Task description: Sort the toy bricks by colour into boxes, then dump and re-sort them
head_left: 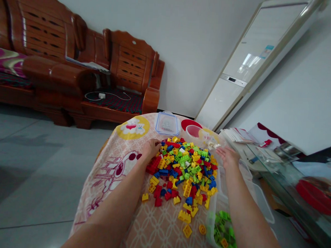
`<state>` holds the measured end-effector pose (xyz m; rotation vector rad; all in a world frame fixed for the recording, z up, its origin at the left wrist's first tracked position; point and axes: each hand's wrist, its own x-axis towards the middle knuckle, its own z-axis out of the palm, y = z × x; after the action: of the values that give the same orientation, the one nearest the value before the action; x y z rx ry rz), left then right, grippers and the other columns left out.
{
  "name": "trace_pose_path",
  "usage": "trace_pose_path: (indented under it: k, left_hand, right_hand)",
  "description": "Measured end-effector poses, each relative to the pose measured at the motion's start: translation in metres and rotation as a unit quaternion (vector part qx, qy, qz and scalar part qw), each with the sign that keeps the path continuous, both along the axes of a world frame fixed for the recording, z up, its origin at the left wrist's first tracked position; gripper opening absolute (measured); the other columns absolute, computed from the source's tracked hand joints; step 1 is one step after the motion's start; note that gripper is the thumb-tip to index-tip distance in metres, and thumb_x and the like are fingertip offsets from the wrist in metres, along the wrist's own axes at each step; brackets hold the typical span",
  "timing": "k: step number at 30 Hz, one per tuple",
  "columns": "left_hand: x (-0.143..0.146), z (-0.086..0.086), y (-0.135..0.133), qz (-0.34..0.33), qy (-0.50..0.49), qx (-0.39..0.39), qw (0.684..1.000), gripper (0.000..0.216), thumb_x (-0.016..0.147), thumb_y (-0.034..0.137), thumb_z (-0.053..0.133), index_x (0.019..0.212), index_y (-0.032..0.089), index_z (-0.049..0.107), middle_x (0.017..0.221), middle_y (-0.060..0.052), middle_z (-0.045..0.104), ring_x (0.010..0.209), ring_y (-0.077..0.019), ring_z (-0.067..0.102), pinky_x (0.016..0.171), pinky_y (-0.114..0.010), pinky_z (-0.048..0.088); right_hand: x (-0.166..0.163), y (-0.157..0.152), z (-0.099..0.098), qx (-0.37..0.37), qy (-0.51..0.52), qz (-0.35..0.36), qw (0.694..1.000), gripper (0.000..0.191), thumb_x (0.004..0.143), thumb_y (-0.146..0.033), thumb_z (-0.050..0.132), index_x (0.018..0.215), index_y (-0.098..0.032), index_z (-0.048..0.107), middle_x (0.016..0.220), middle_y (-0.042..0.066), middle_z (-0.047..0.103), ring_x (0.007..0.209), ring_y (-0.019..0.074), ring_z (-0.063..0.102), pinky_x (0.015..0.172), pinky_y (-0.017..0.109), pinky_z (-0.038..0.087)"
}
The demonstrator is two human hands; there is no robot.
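A heap of toy building bricks (180, 165) in red, yellow, blue and green is spread over the table. At its far left edge is my left hand (151, 149), with the fingers curled in against the bricks; whatever they hold is hidden. My right hand (228, 156) is over the right side, beyond the heap's edge, its fingers stretched out and holding nothing visible. Some small white pieces (212, 144) lie just past those fingertips. Below my right forearm stands a clear plastic box (210, 228) with mostly green bricks inside, partly covered by the arm.
The round table wears a patterned cloth (161, 230). At its far edge are a blue-rimmed clear container (167, 124) and a pink bowl (194, 131). A glass-topped table (278, 172) adjoins on the right. Wooden seats (129, 71) and a tall white cabinet unit (239, 76) stand behind.
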<state>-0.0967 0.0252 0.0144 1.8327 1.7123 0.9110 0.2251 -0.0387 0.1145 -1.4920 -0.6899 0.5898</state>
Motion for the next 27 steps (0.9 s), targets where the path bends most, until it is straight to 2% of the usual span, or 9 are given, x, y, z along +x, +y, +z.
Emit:
trace_pose_path:
  k: [3, 8, 9, 11, 16, 18, 21, 24, 27]
  left_hand:
    - [0.003, 0.001, -0.002, 0.012, -0.019, 0.004, 1.0, 0.027, 0.083, 0.021, 0.056, 0.103, 0.018, 0.075, 0.101, -0.007, 0.075, 0.092, -0.0192, 0.067, 0.083, -0.027, 0.049]
    - [0.007, 0.003, -0.004, 0.019, -0.105, 0.007, 0.994, 0.027, 0.084, 0.022, 0.055, 0.103, 0.018, 0.075, 0.098, -0.005, 0.075, 0.089, -0.0182, 0.068, 0.08, -0.026, 0.05]
    - [0.007, 0.003, -0.003, 0.025, -0.126, 0.009, 0.992, 0.027, 0.085, 0.024, 0.054, 0.103, 0.018, 0.074, 0.097, -0.005, 0.075, 0.088, -0.0181, 0.068, 0.079, -0.025, 0.05]
    - [0.005, 0.001, -0.002, 0.044, -0.162, 0.016, 0.986, 0.028, 0.086, 0.028, 0.053, 0.102, 0.018, 0.074, 0.096, -0.005, 0.076, 0.087, -0.0184, 0.068, 0.077, -0.026, 0.05]
    - [0.001, -0.006, 0.003, 0.087, -0.282, 0.019, 0.955, 0.034, 0.085, 0.035, 0.05, 0.096, 0.013, 0.073, 0.09, -0.007, 0.075, 0.084, -0.0183, 0.069, 0.071, -0.024, 0.052]
    - [0.001, -0.008, 0.005, 0.087, -0.338, 0.013, 0.937, 0.036, 0.084, 0.038, 0.049, 0.093, 0.012, 0.072, 0.088, -0.007, 0.074, 0.08, -0.0174, 0.069, 0.068, -0.023, 0.052]
    - [0.002, -0.009, 0.005, 0.09, -0.371, 0.001, 0.924, 0.037, 0.081, 0.041, 0.05, 0.089, 0.012, 0.071, 0.083, -0.008, 0.074, 0.075, -0.0165, 0.068, 0.064, -0.023, 0.053]
    - [0.003, -0.011, 0.007, 0.087, -0.37, -0.004, 0.925, 0.035, 0.08, 0.041, 0.05, 0.086, 0.012, 0.07, 0.082, -0.007, 0.073, 0.076, -0.0161, 0.069, 0.065, -0.022, 0.053]
    - [0.002, -0.012, 0.008, 0.082, -0.37, 0.0, 0.925, 0.035, 0.08, 0.041, 0.051, 0.085, 0.012, 0.07, 0.083, -0.007, 0.074, 0.077, -0.0162, 0.069, 0.066, -0.023, 0.054]
  right_hand:
    - [-0.015, 0.0, -0.003, -0.008, -0.034, 0.04, 0.999, 0.021, 0.064, -0.024, 0.071, 0.076, -0.018, 0.054, 0.054, -0.002, 0.061, 0.055, 0.014, 0.066, 0.054, 0.023, 0.057]
    - [-0.077, -0.023, -0.022, -0.051, -0.116, 0.206, 0.97, 0.019, 0.068, -0.031, 0.07, 0.076, -0.014, 0.067, 0.058, 0.001, 0.065, 0.045, 0.0138, 0.06, 0.04, 0.021, 0.047]
    - [-0.091, -0.028, -0.024, -0.061, -0.183, 0.271, 0.943, 0.018, 0.073, -0.032, 0.066, 0.079, -0.015, 0.068, 0.058, 0.0, 0.065, 0.047, 0.0135, 0.061, 0.042, 0.021, 0.046]
    - [-0.119, -0.038, -0.026, -0.058, -0.315, 0.343, 0.883, 0.018, 0.081, -0.03, 0.059, 0.084, -0.016, 0.071, 0.061, 0.0, 0.067, 0.051, 0.0128, 0.061, 0.051, 0.022, 0.048]
    - [-0.174, -0.052, -0.023, -0.055, -0.549, 0.4, 0.732, 0.026, 0.084, -0.02, 0.059, 0.106, -0.021, 0.072, 0.094, 0.005, 0.075, 0.087, 0.0185, 0.069, 0.083, 0.028, 0.048]
    - [-0.189, -0.055, -0.024, -0.076, -0.604, 0.416, 0.675, 0.028, 0.085, -0.018, 0.056, 0.109, -0.023, 0.07, 0.102, 0.006, 0.075, 0.096, 0.0195, 0.068, 0.086, 0.028, 0.047]
    - [-0.206, -0.057, -0.027, -0.107, -0.67, 0.43, 0.595, 0.029, 0.087, -0.014, 0.05, 0.108, -0.023, 0.068, 0.096, 0.008, 0.075, 0.095, 0.0215, 0.069, 0.082, 0.029, 0.047]
    - [-0.215, -0.057, -0.03, -0.124, -0.707, 0.431, 0.546, 0.029, 0.086, -0.011, 0.047, 0.105, -0.02, 0.067, 0.091, 0.011, 0.074, 0.089, 0.0239, 0.07, 0.076, 0.029, 0.048]
    - [-0.216, -0.058, -0.032, -0.122, -0.713, 0.428, 0.542, 0.027, 0.087, -0.01, 0.046, 0.104, -0.018, 0.066, 0.091, 0.012, 0.073, 0.087, 0.0239, 0.07, 0.074, 0.029, 0.047]
